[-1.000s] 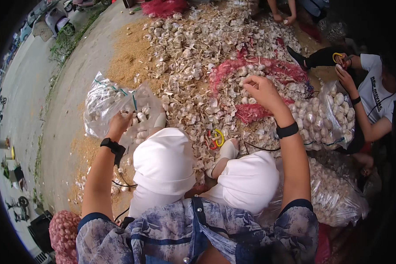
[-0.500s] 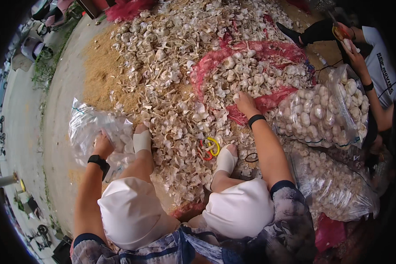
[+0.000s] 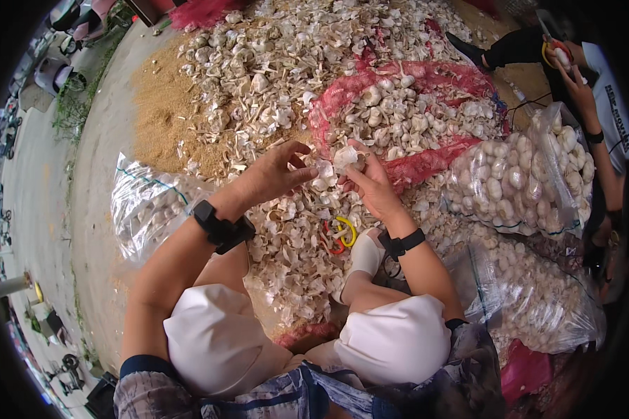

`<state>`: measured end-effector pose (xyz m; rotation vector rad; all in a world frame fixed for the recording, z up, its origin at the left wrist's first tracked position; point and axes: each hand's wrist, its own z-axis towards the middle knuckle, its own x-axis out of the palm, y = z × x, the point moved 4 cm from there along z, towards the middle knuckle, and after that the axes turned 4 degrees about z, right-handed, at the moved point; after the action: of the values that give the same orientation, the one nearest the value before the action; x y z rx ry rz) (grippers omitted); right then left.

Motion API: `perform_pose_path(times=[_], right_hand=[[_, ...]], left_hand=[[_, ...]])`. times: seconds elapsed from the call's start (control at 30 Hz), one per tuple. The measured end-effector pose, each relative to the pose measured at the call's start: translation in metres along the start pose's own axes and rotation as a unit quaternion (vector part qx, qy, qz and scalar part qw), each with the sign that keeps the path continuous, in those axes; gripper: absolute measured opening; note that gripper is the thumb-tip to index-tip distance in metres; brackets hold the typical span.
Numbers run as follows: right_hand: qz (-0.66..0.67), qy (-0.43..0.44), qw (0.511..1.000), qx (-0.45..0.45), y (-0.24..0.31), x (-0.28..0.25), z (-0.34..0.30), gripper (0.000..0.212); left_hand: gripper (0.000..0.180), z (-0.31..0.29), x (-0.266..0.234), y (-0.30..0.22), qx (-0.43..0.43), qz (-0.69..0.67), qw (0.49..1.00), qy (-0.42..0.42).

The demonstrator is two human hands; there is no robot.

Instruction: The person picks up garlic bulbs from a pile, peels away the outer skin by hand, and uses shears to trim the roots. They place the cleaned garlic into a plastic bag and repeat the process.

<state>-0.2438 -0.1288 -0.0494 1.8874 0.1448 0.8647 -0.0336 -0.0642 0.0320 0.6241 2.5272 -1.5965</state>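
In front of me, above the peel heap, my right hand (image 3: 376, 183) holds a garlic bulb (image 3: 348, 158) between thumb and fingers. Just left of the bulb is my left hand (image 3: 281, 173), thumb and fingers curved apart with nothing visible between them. Beyond my right hand lies a red mesh sack (image 3: 334, 98), spread around a pile of garlic bulbs (image 3: 374, 114). A clear plastic bag (image 3: 143, 209) with garlic inside sits by my left leg. On the loose garlic peels (image 3: 286, 241) between my feet rest scissors (image 3: 347, 232) with red and yellow handles, their blades hidden.
Two more clear bags of garlic, an upper one (image 3: 503, 185) and a lower one (image 3: 538, 293), stand at the right. Behind them a co-worker's hand (image 3: 579, 87) holds garlic beside scissors. Tan husk bits (image 3: 157, 115) cover the ground at the far left.
My left hand has left the clear bag and moved right, beside my right hand. My right hand has lifted from the mesh sack and come left with a garlic bulb.
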Motion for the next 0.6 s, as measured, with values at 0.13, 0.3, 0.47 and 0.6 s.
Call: perform_pose_path(times=[0.13,0.3,0.47,0.6], right_hand=[[-0.006,0.041,0.999,0.015,0.009,0.052,-0.019,0.062],[-0.301,0.016,0.953,-0.043,-0.006,0.06,-0.022,0.064],[-0.2,0.023,0.979,-0.043,-0.005,0.068,-0.017,0.058],[-0.08,0.007,0.995,0.066,-0.011,0.06,-0.02,0.055]], left_hand=[[0.06,0.008,0.031,0.009,0.066,-0.08,0.993,-0.053],[0.031,0.0,0.026,0.014,0.101,0.237,0.954,-0.154],[0.028,-0.002,0.021,0.023,0.143,0.196,0.953,-0.182],[0.026,-0.001,0.019,0.038,-0.028,-0.1,0.985,-0.14]])
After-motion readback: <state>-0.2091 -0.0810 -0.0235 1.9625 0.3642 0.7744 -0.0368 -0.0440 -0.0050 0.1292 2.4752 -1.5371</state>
